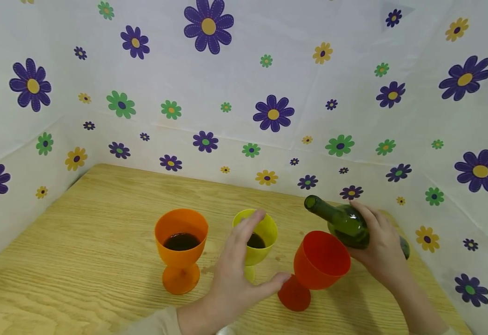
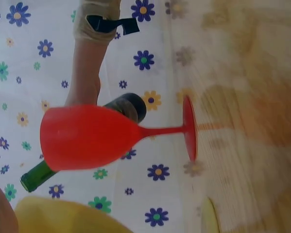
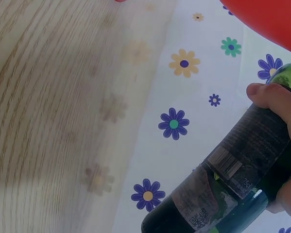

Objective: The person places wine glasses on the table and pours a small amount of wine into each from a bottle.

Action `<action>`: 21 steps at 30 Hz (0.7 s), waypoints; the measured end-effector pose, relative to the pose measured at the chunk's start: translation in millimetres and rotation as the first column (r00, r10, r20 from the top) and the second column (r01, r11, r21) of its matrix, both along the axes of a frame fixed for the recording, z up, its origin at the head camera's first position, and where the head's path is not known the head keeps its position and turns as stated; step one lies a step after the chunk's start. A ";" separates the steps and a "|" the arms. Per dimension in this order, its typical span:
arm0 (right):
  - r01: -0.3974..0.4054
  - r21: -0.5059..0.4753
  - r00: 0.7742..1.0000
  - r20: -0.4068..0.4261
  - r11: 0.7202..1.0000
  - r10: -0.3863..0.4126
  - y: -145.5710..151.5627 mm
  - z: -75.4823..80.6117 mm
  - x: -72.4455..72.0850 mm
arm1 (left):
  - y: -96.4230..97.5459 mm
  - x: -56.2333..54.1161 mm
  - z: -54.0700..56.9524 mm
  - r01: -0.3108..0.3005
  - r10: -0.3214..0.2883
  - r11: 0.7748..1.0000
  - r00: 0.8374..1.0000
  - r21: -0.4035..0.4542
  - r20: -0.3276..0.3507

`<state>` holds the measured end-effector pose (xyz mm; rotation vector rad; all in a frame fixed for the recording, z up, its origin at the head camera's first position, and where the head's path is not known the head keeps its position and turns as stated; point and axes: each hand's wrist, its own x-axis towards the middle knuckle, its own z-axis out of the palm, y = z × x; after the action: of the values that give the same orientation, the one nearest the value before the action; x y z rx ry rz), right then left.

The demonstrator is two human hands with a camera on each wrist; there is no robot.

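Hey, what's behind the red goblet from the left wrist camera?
Behind it: the green bottle, neck and base showing, a forearm, and the flowered sheet. The red goblet covers the bottle's middle and most of the right hand.

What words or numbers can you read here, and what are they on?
"75", perhaps with more after it: on the dark label of the green bottle.
The label's other print, near the barcode and square code: too small and blurred to read.
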<state>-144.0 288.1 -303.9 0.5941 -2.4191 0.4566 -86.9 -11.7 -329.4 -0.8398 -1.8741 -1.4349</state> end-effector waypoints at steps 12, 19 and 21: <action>0.005 -0.040 1.000 -0.021 0.999 -0.005 13.4 -0.1 14.0 | 42.2 12.2 -3.8 0.239 -0.218 0.971 0.917 -0.024 0.333; -0.019 -0.016 0.995 -0.097 1.000 0.017 22.8 -1.8 17.9 | 63.8 3.7 -13.1 0.231 -0.204 0.973 0.817 0.017 0.539; -0.027 0.012 0.989 -0.148 1.000 0.029 24.6 -3.4 17.3 | 68.3 0.1 -16.6 0.218 -0.202 0.975 0.796 0.040 0.571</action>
<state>-126.7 312.7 -307.3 0.6438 -2.2754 0.3983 -86.8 56.6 -346.0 -0.6881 -2.2949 -1.9740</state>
